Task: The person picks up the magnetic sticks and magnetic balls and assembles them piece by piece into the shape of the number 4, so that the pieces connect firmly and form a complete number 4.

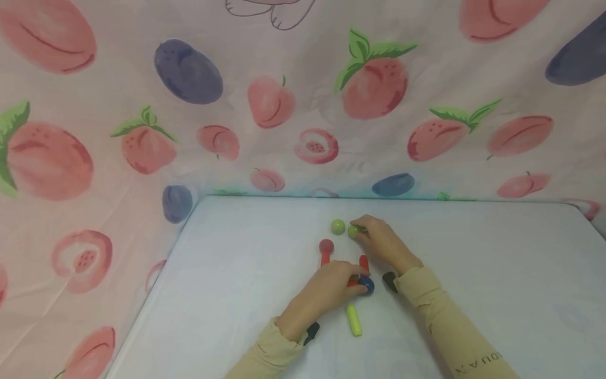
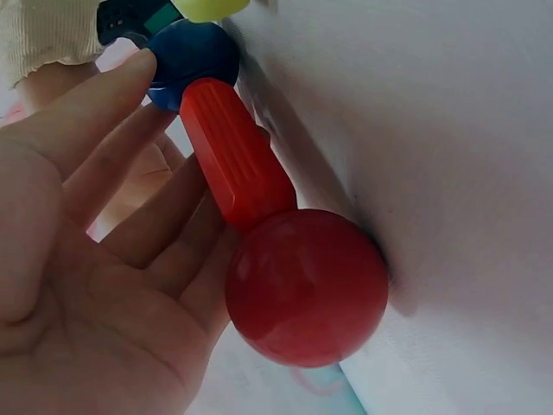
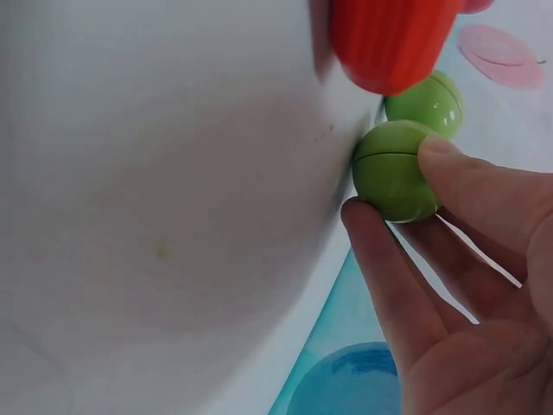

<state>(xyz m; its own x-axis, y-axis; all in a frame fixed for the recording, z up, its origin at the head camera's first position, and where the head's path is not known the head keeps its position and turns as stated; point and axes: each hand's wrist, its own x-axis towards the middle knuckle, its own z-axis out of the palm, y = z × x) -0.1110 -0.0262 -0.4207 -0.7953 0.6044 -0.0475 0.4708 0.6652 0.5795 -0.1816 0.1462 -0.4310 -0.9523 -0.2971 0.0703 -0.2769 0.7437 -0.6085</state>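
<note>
"Behind both grips, what is the largest thing?"

"Fruit-patterned cloth [image 1: 298, 58], hung like a wall. Below the hands spreads a white table [image 1: 227, 263]."

"And the hands?"

"The left hand [image 1: 325, 287] pinches a blue ball [image 1: 366, 285] between thumb and fingers. From that ball a red rod [image 2: 238, 160] runs back beside the palm to a red ball [image 2: 307, 288]. Farther out, to the right, the right hand [image 1: 381, 241] pinches a green ball [image 3: 393, 177] by thumb and fingertips. Whether it rests on the table, I cannot tell."

"What smaller things are close?"

"A yellow rod [image 1: 354, 321] lies on the near side of the left grip, a second red rod [image 1: 363, 262] between the grips, and a second green ball [image 1: 338, 227] just left of the right grip."

"How is this handled well?"

"I'd brace the blue ball firmly and pinch the green one evenly around its middle, since smooth rounds probably slip."

"Edges and room?"

"The table's far edge runs near, behind the right grip; its left edge is well apart from the left. Between the grips it's tight; rightward, white surface stretches wide."
</note>
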